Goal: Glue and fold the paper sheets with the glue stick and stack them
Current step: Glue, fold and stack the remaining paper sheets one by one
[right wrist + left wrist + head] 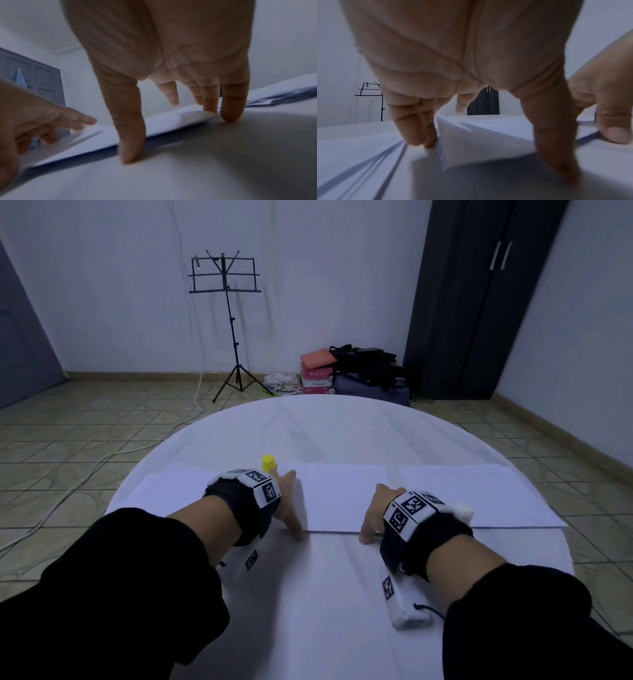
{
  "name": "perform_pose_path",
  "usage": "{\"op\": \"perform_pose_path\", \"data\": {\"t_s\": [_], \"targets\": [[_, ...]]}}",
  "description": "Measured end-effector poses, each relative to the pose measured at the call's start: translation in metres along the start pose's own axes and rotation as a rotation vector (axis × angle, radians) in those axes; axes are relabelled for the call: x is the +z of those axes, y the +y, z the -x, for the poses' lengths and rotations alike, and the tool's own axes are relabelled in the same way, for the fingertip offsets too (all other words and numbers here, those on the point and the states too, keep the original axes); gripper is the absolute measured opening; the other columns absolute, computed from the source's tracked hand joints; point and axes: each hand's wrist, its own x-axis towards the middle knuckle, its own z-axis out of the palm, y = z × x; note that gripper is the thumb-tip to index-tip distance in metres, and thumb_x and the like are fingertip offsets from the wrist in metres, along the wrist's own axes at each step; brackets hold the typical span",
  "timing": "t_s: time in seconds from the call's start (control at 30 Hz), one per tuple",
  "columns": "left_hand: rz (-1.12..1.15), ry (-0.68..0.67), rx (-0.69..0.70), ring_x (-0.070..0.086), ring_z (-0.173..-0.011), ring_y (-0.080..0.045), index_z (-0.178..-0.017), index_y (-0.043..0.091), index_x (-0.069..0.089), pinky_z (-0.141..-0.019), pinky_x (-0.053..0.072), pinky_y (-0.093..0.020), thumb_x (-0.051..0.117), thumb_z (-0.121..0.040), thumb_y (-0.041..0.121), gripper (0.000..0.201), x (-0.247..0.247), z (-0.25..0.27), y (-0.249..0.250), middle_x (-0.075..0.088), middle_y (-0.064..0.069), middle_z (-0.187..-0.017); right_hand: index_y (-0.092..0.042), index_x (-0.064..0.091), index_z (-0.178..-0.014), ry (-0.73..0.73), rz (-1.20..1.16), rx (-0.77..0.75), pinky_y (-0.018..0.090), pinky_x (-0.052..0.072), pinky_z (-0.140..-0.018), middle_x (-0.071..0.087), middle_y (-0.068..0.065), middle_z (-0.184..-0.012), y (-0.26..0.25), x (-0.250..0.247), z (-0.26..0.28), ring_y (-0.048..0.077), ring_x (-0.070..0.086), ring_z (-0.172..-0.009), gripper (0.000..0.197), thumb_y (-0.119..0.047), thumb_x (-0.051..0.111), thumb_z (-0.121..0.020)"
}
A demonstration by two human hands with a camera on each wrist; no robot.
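- Paper sheet (pixel 339 494) lay mid-table (pixel 308 594) between my hands, its near edge lifted.
- My left hand (pixel 287 508) had spread, straight fingers (pixel 412 129) touching its left corner.
- My right hand (pixel 373 515) matched, fingertips (pixel 229 108) at that edge, grasping nothing.
- Glue stick (pixel 269 463) stood beyond my left wrist.

Table (pixel 342 594) covered in smooth white cloth, matt, faint creases toward the far edge. Paper sheets (pixel 342 494) thin, white, matt; near edge of the middle sheet lifts and bends softly. Glue stick cap (pixel 268 463) yellow plastic, slightly glossy. Wrist bands (pixel 442 539) black fabric carrying white printed marker panels. Floor (pixel 102 433) of glazed beige tiles, dull sheen. Music stand (pixel 227 313) thin black metal. Wardrobe (pixel 479 296) dark, matt, with metal handles.
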Motion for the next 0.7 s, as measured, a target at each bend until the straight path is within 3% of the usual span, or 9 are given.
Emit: {"op": "perform_pose_path", "data": {"t_s": [0.07, 0.1, 0.23, 0.33, 0.4, 0.47, 0.53, 0.6, 0.7], "targets": [[0.005, 0.039, 0.005, 0.03, -0.138, -0.037, -0.151, 0.017, 0.009, -0.106, 0.037, -0.049, 0.085, -0.058, 0.05, 0.124, 0.0, 0.0, 0.002, 0.005, -0.015, -0.156, -0.028, 0.043, -0.057, 0.029, 0.01, 0.001, 0.018, 0.035, -0.054, 0.04, -0.011, -0.062, -0.001, 0.001, -0.006, 0.007, 0.042, -0.057, 0.036, -0.028, 0.073, -0.076], [0.008, 0.048, 0.006, 0.035, -0.135, -0.036, -0.149, 0.016, 0.016, -0.105, 0.039, -0.048, 0.084, -0.06, 0.049, 0.118, 0.0, 0.001, 0.002, 0.015, -0.014, -0.154, -0.026, 0.046, -0.056, 0.028, 0.027, 0.003, 0.019, 0.04, -0.058, 0.047, -0.009, -0.061, -0.004, 0.0, -0.008, 0.009, 0.045, -0.056, 0.033, -0.028, 0.073, -0.074], [0.006, 0.043, -0.008, 0.049, -0.125, -0.028, -0.141, 0.012, 0.04, -0.104, 0.042, -0.041, 0.079, -0.067, 0.05, 0.092, -0.001, 0.007, 0.005, 0.049, -0.007, -0.139, -0.019, 0.059, -0.069, -0.058, 0.113, -0.003, 0.03, 0.052, -0.079, 0.059, 0.001, -0.079, -0.009, 0.0, -0.014, 0.023, 0.06, -0.081, 0.018, -0.031, 0.071, -0.074], [-0.034, 0.048, -0.014, 0.053, -0.121, -0.028, -0.136, 0.012, 0.048, -0.101, 0.044, -0.038, 0.076, -0.069, 0.053, 0.083, 0.0, 0.015, 0.008, 0.054, -0.008, -0.133, -0.019, 0.06, -0.107, 0.013, 0.17, -0.021, 0.04, 0.045, -0.096, 0.051, 0.006, -0.116, -0.003, 0.001, -0.001, 0.028, 0.048, -0.118, 0.023, -0.03, 0.06, -0.087], [-0.041, 0.077, -0.005, 0.05, -0.12, -0.03, -0.136, 0.014, 0.046, -0.1, 0.044, -0.041, 0.074, -0.07, 0.055, 0.083, 0.001, 0.025, 0.014, 0.048, -0.01, -0.134, -0.016, 0.053, -0.119, 0.042, 0.194, -0.037, 0.035, 0.043, -0.093, 0.044, 0.006, -0.127, -0.002, 0.003, 0.009, 0.026, 0.042, -0.12, 0.032, -0.029, 0.056, -0.09], [-0.048, 0.105, 0.014, 0.046, -0.122, -0.032, -0.138, 0.017, 0.043, -0.101, 0.041, -0.044, 0.071, -0.071, 0.058, 0.084, 0.002, 0.037, 0.022, 0.042, -0.009, -0.134, -0.015, 0.059, -0.1, 0.015, 0.111, -0.053, 0.027, 0.046, -0.078, 0.054, 0.008, -0.122, -0.003, 0.006, 0.018, 0.023, 0.049, -0.102, 0.021, -0.032, 0.06, -0.087], [-0.041, 0.099, 0.05, 0.042, -0.127, -0.032, -0.141, 0.017, 0.04, -0.104, 0.038, -0.045, 0.069, -0.073, 0.06, 0.084, 0.003, 0.049, 0.036, 0.037, -0.009, -0.139, -0.016, 0.054, -0.075, -0.037, 0.054, -0.025, 0.031, 0.048, -0.081, 0.064, 0.008, -0.104, -0.001, 0.009, 0.029, 0.023, 0.057, -0.093, 0.027, -0.039, 0.066, -0.079], [-0.029, 0.077, 0.103, 0.037, -0.133, -0.03, -0.144, 0.017, 0.037, -0.108, 0.034, -0.043, 0.067, -0.077, 0.058, 0.084, 0.003, 0.061, 0.054, 0.032, -0.009, -0.147, -0.013, 0.051, -0.074, -0.088, 0.044, -0.052, 0.031, 0.046, -0.083, 0.061, 0.002, -0.091, 0.005, 0.012, 0.043, 0.022, 0.059, -0.088, 0.033, -0.041, 0.066, -0.081], [-0.012, 0.056, 0.196, 0.032, -0.138, -0.026, -0.148, 0.017, 0.031, -0.112, 0.031, -0.039, 0.066, -0.081, 0.053, 0.084, 0.003, 0.073, 0.082, 0.029, -0.006, -0.152, -0.014, 0.057, -0.078, -0.12, 0.123, -0.08, 0.031, 0.047, -0.085, 0.066, 0.005, -0.092, 0.024, 0.019, 0.057, 0.025, 0.062, -0.091, 0.033, -0.046, 0.064, -0.08]]}}
